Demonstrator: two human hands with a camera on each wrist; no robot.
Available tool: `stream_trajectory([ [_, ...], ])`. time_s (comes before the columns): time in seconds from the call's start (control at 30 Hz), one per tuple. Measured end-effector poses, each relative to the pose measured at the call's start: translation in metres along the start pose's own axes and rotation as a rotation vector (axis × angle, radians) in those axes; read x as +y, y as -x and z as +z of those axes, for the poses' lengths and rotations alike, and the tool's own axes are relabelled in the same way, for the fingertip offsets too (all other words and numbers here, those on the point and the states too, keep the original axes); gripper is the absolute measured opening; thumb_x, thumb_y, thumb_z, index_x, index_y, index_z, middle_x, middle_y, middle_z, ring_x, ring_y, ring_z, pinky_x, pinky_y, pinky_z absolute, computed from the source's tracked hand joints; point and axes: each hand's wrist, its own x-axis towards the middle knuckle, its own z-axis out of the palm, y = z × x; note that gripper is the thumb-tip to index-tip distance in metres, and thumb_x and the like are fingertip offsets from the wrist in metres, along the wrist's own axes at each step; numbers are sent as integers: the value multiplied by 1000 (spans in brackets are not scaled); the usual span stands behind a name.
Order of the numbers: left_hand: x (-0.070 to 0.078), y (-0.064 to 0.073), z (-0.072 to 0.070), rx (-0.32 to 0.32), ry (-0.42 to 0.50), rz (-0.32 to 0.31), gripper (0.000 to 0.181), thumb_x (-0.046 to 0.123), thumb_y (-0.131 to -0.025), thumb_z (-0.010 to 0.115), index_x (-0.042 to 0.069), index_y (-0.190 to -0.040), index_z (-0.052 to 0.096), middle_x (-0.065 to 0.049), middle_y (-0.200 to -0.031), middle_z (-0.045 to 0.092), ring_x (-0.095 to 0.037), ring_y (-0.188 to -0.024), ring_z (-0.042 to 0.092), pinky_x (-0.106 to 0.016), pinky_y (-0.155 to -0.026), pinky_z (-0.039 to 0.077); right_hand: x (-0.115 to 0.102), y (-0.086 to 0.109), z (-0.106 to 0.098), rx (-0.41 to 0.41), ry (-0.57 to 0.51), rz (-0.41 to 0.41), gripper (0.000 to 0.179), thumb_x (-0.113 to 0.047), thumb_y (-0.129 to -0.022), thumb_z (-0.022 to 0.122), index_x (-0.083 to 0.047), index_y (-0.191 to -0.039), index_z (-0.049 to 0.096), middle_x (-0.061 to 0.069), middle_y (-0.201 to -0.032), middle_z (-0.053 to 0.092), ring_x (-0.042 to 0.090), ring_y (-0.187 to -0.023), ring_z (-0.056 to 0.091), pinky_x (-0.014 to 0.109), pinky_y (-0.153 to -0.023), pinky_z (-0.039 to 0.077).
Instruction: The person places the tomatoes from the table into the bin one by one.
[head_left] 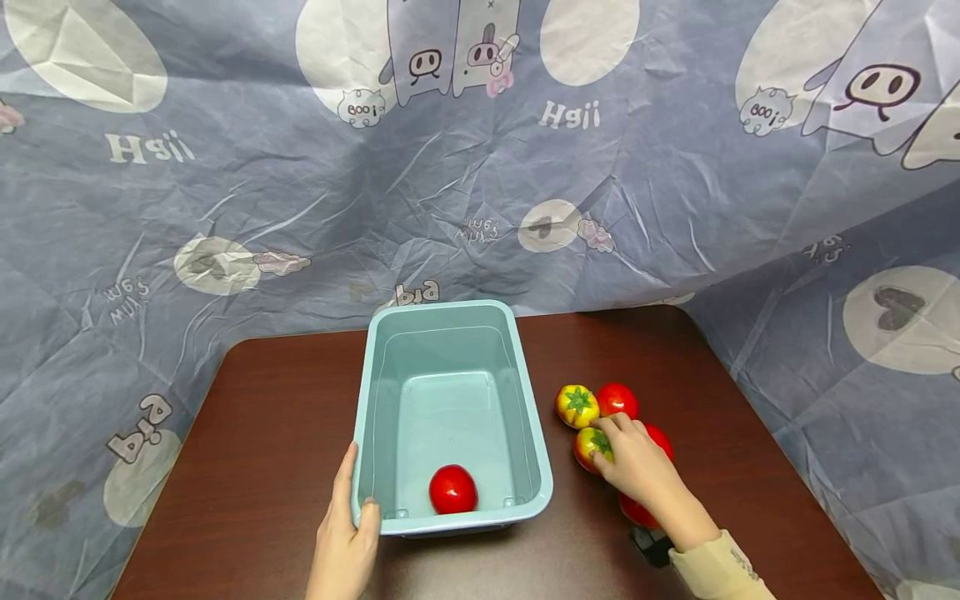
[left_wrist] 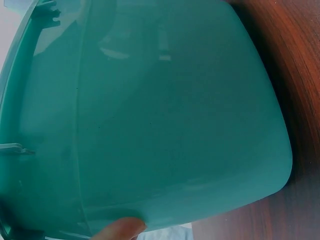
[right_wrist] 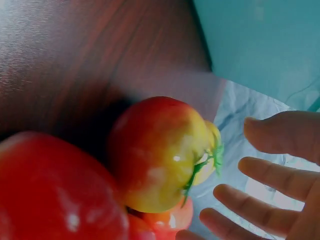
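A light blue-green plastic tub (head_left: 534, 433) stands on the table. My left hand (head_left: 347, 533) holds its near left corner, fingers along the side wall and thumb (left_wrist: 122, 229) against the front wall. Inside the tub, near its front end, lies a red tomato (head_left: 453, 489). To the right of the tub my right hand (head_left: 633, 457) hovers with spread fingers at a red-yellow tomato (right_wrist: 157, 155) with a green leafy top. A yellow tomato (head_left: 577, 406) and a red tomato (head_left: 617, 400) lie just beyond it. More red tomatoes (right_wrist: 55, 195) are partly hidden under the right hand and wrist.
Dark brown wood covers the table (head_left: 277, 450), with rounded far corners. A grey-blue printed cloth (head_left: 450, 183) hangs behind the table and along its sides. A black band (head_left: 651, 546) sits at the right wrist, by the sleeve.
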Motion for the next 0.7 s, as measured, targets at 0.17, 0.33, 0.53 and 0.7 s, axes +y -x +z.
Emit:
stream_trajectory([
  [0.17,0,0,0,-1,-4,-5,75,8,-92,42,35,-158,18,-13,-155,39,-38,-128,52,-56,-98,41,5,3,7,-24,22,9,47,-14,-78,75,0,-122,63,18,-113,59,37,-99,55,53,-81,52],
  [0.33,-1,0,1,1,-7,-11,74,9,-92,43,35,-158,19,-15,-153,42,-39,-125,55,-56,-97,43,8,6,12,-29,14,23,51,-15,-76,79,-1,-122,63,20,-115,57,39,-101,54,54,-81,52],
  [0.53,-1,0,2,4,-11,-14,74,9,-93,43,35,-158,19,-15,-153,42,-39,-124,56,-56,-97,43,9,9,16,-70,-20,34,57,-15,-74,82,0,-125,60,21,-120,55,41,-104,53,55,-80,53],
  [0.7,-1,0,1,0,-10,-15,74,10,-93,42,35,-158,18,-15,-153,43,-39,-123,56,-56,-96,44,9,9,21,-79,-33,48,62,-15,-73,83,-1,-128,58,21,-122,54,43,-108,52,57,-81,53],
])
